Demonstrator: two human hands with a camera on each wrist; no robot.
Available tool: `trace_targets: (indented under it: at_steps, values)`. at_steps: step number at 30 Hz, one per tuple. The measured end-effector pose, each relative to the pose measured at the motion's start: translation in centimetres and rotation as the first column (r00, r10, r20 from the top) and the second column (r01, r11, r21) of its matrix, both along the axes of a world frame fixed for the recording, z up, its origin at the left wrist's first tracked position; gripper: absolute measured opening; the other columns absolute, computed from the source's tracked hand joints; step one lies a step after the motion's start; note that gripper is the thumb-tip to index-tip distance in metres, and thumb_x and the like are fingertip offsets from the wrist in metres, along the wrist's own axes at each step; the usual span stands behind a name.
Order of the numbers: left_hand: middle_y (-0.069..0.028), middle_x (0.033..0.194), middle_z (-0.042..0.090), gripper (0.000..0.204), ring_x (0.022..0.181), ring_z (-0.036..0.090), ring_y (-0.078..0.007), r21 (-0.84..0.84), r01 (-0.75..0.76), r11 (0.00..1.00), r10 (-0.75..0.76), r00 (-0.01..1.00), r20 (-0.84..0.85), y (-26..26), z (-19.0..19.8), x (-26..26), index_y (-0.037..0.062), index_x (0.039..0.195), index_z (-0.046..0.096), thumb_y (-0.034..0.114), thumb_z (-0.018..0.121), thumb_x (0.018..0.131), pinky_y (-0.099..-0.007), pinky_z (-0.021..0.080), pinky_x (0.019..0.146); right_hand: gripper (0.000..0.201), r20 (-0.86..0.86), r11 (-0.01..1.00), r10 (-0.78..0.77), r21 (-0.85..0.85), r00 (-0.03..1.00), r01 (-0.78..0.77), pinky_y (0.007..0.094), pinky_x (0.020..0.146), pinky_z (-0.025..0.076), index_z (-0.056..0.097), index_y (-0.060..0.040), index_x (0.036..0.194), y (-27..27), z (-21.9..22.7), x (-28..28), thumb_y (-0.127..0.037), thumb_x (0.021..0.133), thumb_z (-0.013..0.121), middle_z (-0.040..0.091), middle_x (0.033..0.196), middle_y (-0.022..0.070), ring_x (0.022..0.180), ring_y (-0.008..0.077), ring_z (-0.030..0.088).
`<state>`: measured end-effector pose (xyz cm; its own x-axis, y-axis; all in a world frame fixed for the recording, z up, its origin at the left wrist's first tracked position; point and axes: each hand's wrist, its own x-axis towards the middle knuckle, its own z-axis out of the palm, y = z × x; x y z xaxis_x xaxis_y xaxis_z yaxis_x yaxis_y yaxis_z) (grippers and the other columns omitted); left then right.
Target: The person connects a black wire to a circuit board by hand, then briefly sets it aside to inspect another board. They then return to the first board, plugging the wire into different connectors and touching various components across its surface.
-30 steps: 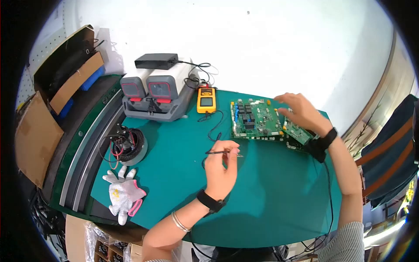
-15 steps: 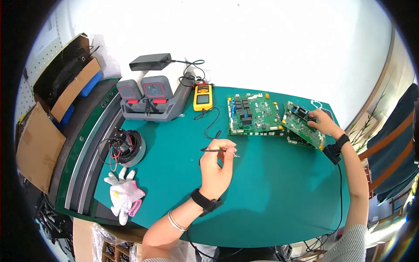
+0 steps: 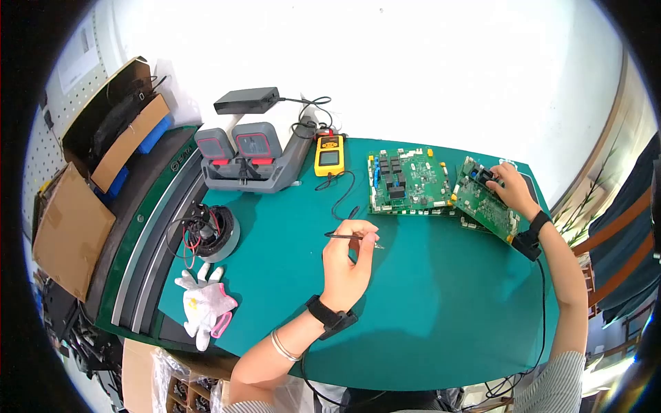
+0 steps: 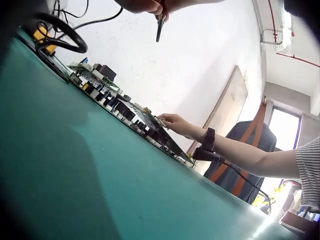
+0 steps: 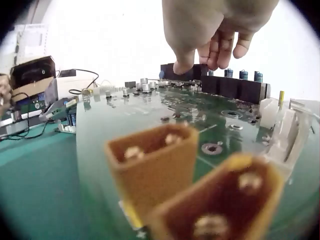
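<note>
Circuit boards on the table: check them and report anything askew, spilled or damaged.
The right board looks askew: it sits at an angle to the left board, overlapping another board, and the left wrist view shows it tilted. The right hand is touching it, so this may be deliberate. No spill or damage shows.

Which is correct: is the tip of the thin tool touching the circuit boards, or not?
Apart. In the left wrist view, white wall shows between the circuit boards and the tip of the thin tool, held in the left hand.
</note>
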<state>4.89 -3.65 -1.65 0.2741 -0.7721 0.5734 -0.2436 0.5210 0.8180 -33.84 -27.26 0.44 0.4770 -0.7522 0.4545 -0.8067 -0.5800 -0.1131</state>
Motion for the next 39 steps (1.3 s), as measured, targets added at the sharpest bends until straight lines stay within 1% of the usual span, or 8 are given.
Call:
trace_targets:
  at_steps: [5,11,17,20,24,28,33,39]
  values:
    - [-0.0038,0.093,0.071,0.006,0.083,0.068,-0.0108,0.006,0.001,1.0,0.0,1.0,-0.02,-0.2,-0.3,0.1,0.004,0.107,0.066,0.004,0.063,0.101,-0.0253,0.05,0.068,0.04,0.039,0.994,0.045,-0.105,0.998,-0.041,0.0427,0.086,0.05,0.062,-0.0018,0.119,4.1,3.1,0.9,-0.01,0.084,0.079,0.059,0.103,0.0136,0.098,0.0337,0.059]
    - [-0.0044,0.093,0.071,0.005,0.085,0.069,-0.0114,0.056,0.013,0.998,-0.01,0.998,-0.065,-0.3,-0.2,0.6,0.0038,0.107,0.065,0.004,0.063,0.102,-0.0259,0.052,0.072,0.052,-0.282,0.976,0.15,-0.108,0.948,-0.187,0.0431,0.095,0.047,0.061,-0.0017,0.121,14.8,8.7,4.2,-0.012,0.076,0.084,0.059,0.112,0.014,0.106,0.0349,0.057]
    - [-0.0051,0.096,0.069,0.006,0.084,0.068,-0.0119,0.067,-0.006,0.998,0.011,0.997,-0.08,-0.3,-0.5,1.0,0.0025,0.107,0.065,0.003,0.063,0.102,-0.0267,0.054,0.07,0.055,-0.476,0.972,0.218,0.024,0.852,-0.235,0.0419,0.1,0.045,0.061,-0.0047,0.119,20.8,7.5,8.3,-0.029,0.075,0.084,0.06,0.11,0.0095,0.11,0.0286,0.059]
    - [-0.0065,0.098,0.065,0.007,0.076,0.065,-0.0113,0.063,0.059,0.996,-0.049,0.987,-0.153,-0.1,-0.1,1.1,0.0004,0.108,0.064,0.004,0.063,0.102,-0.0254,0.054,0.061,0.05,-0.43,0.951,0.305,0.091,0.85,-0.295,0.041,0.1,0.045,0.061,-0.005,0.117,21.6,5.4,10.3,-0.033,0.081,0.081,0.061,0.107,0.0079,0.108,0.0252,0.06]
    - [-0.0066,0.097,0.065,0.008,0.074,0.061,-0.0095,0.062,0.132,0.989,-0.118,0.976,-0.181,0.5,0.5,0.6,0.0014,0.111,0.061,0.006,0.061,0.104,-0.0251,0.053,0.061,0.05,-0.446,0.928,0.367,0.11,0.816,-0.356,0.0401,0.097,0.046,0.062,-0.0025,0.116,22.1,3.6,13.0,-0.038,0.084,0.078,0.06,0.108,0.0074,0.107,0.0251,0.059]
    - [-0.0068,0.099,0.065,0.008,0.076,0.063,-0.0106,0.096,0.195,0.976,-0.183,0.975,-0.123,1.2,1.1,-0.2,0.0002,0.11,0.063,0.002,0.063,0.102,-0.0266,0.057,0.064,0.05,-0.344,0.931,0.357,0.054,0.868,-0.361,0.0395,0.095,0.046,0.063,-0.0005,0.117,21.4,1.6,13.8,-0.036,0.086,0.077,0.059,0.11,0.009,0.106,0.0248,0.059]
    - [-0.0089,0.1,0.065,0.014,0.084,0.068,-0.0145,0.2,0.279,0.939,-0.322,0.918,0.231,2.4,1.7,-1.1,-0.0009,0.109,0.067,-0.006,0.064,0.096,-0.0295,0.061,0.072,0.052,-0.253,0.932,0.358,0.154,0.899,-0.328,0.0414,0.096,0.047,0.062,-0.0013,0.123,21.1,1.8,13.7,-0.032,0.085,0.078,0.06,0.112,0.0102,0.108,0.028,0.059]
    - [-0.0118,0.101,0.072,0.022,0.088,0.071,-0.0244,0.184,0.263,0.947,-0.317,0.86,0.4,2.5,2.3,-1.8,0.0023,0.11,0.068,-0.009,0.067,0.091,-0.0336,0.059,0.079,0.048,0.056,0.856,0.44,0.274,0.896,-0.438,0.0442,0.103,0.046,0.062,-0.0045,0.127,19.2,2.8,10.4,-0.023,0.086,0.078,0.062,0.126,0.0122,0.12,0.0328,0.059]
